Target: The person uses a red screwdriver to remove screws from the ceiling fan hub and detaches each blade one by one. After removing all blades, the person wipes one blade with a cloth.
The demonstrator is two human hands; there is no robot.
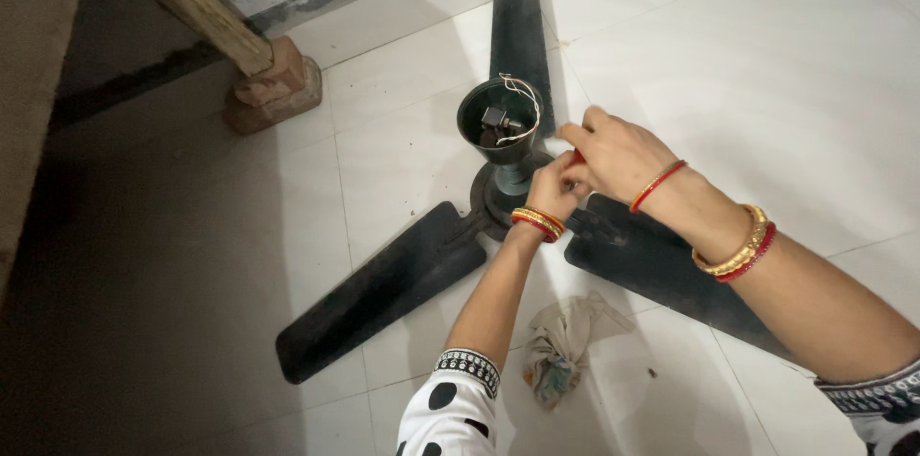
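A black three-bladed ceiling fan (388, 284) lies flat on the white tiled floor. Its dark canopy cup (498, 121) stands upright on the hub, with loose white wires and a small black part inside. My left hand (551, 193) reaches to the hub just right of the cup, fingers curled against it. My right hand (613, 154) is just above and beside it, fingers pinched on something small and red between the two hands. What the red item is cannot be made out. Both wrists carry red and gold bangles.
A crumpled dirty cloth (561, 346) lies on the tiles near my left forearm. A wooden leg (192, 1) rests on a brick (273, 87) at the back left, beside the grey wall. The left side is in shadow.
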